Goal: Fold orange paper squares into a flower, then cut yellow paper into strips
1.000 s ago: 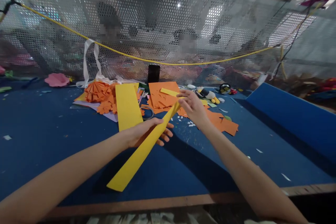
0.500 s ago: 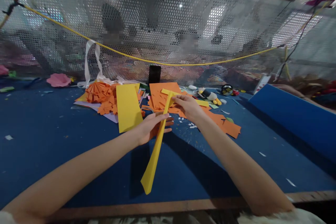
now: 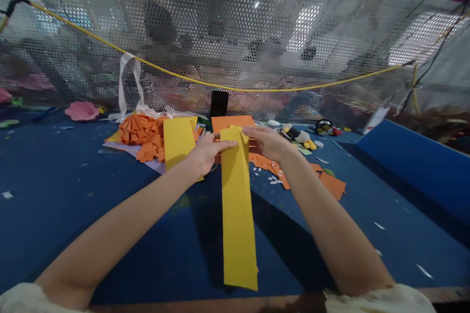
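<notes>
A long yellow paper strip hangs lengthwise toward me above the blue table. My left hand pinches its far end from the left, and my right hand pinches the same end from the right. Both hands are closed on the top edge, fingertips nearly meeting. A second yellow strip lies flat on the table just left of my left hand. Orange paper sheets and cut pieces lie behind and under the hands.
Folded orange paper flowers sit at the back left, with a pink one farther left. A black box stands against the perforated mesh screen. A blue raised board runs along the right. Small scraps dot the table.
The yellow strip has swung from a slanted, edge-on pose to hang straight with its face toward me. My left hand moved up from the strip's middle to its far end, beside my right hand.
</notes>
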Demonstrator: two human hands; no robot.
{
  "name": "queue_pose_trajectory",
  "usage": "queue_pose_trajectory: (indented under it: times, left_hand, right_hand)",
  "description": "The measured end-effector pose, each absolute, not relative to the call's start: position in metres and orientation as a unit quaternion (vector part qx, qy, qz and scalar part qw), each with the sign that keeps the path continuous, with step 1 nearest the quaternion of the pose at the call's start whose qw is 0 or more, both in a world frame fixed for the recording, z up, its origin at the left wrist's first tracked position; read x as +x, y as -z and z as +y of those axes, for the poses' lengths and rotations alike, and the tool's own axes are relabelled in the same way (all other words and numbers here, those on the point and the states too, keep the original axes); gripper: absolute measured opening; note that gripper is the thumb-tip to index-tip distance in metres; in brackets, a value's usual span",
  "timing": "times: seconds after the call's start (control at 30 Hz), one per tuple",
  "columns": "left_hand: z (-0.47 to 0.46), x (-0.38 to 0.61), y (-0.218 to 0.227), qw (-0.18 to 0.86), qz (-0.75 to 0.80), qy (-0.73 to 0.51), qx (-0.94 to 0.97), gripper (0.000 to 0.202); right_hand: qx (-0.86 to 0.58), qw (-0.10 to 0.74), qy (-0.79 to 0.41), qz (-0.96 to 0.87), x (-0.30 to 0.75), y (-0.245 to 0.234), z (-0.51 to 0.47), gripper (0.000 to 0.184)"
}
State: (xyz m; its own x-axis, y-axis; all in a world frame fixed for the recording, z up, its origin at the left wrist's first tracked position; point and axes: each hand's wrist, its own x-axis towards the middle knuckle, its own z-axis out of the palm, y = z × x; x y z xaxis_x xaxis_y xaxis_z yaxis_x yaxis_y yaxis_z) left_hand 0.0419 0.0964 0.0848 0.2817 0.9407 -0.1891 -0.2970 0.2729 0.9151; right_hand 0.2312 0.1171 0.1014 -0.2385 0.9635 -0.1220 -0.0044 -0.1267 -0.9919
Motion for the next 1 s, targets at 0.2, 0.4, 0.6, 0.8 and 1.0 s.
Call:
queue_pose_trajectory:
  times: [0.2,0.4,0.6,0.8,1.0]
  left_hand:
    - [0.109,0.042,-0.065,0.672,0.395,-0.472,0.412,0.040]
    - [0.121,0.031,-0.063,0.674,0.373,-0.464,0.437,0.041]
    - [0.123,0.030,-0.057,0.685,0.354,-0.446,0.454,0.025]
    - [0.124,0.027,-0.057,0.682,0.356,-0.434,0.469,0.018]
    - [0.121,0.028,-0.061,0.660,0.378,-0.449,0.470,0.028]
  right_hand:
    - [-0.458,0.397,-0.589,-0.533,0.226,-0.082,0.119,0.029]
    - [-0.453,0.390,-0.589,-0.544,0.219,-0.089,0.114,0.032]
    - [-0.448,0.393,-0.559,-0.576,0.218,-0.092,0.111,0.030]
    - [-0.461,0.376,-0.570,-0.567,0.220,-0.092,0.111,0.029]
    - [-0.481,0.356,-0.583,-0.550,0.220,-0.092,0.110,0.027]
